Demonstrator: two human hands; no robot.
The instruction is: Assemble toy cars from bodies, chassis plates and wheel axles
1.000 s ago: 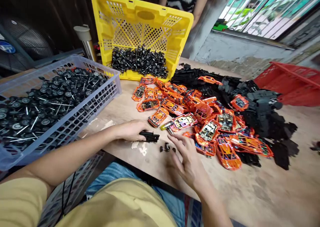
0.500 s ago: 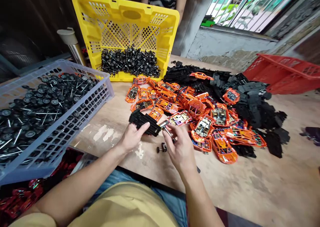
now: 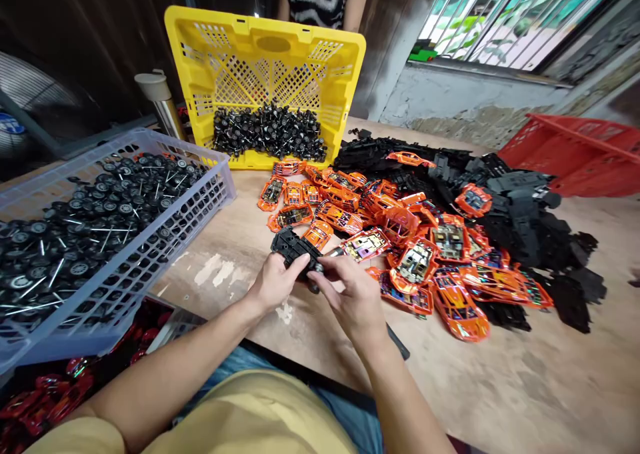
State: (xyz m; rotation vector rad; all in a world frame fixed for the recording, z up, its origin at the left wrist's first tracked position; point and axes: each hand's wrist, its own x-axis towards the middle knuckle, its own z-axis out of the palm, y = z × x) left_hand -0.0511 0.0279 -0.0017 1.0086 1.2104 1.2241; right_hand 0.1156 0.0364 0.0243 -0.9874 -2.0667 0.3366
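My left hand [image 3: 274,282] is wrapped round a black toy car chassis [image 3: 293,244], held tilted just above the table with the thumb on its upper face. At the chassis's near right end, my right hand [image 3: 355,297] pinches a small black wheel-and-axle piece [image 3: 315,281] against it. The fingers partly hide this piece, so whether it is seated in the chassis I cannot tell. Just beyond the right fingertips, several shiny orange car bodies lie heaped, one upside down [image 3: 367,244] and another [image 3: 319,234] right side up.
A clear crate [image 3: 190,197] of wheels on axles stands at left. The yellow crate [image 3: 270,41] behind holds more. Black chassis parts [image 3: 520,207] are piled at right, before a red crate [image 3: 575,151]. A dark stick-like object [image 3: 399,342] lies by my right forearm. Someone's torso [image 3: 320,1] shows behind.
My left hand has lifted the chassis and turned it. My right hand has picked up the small wheel piece from the table and brought it to the chassis end.
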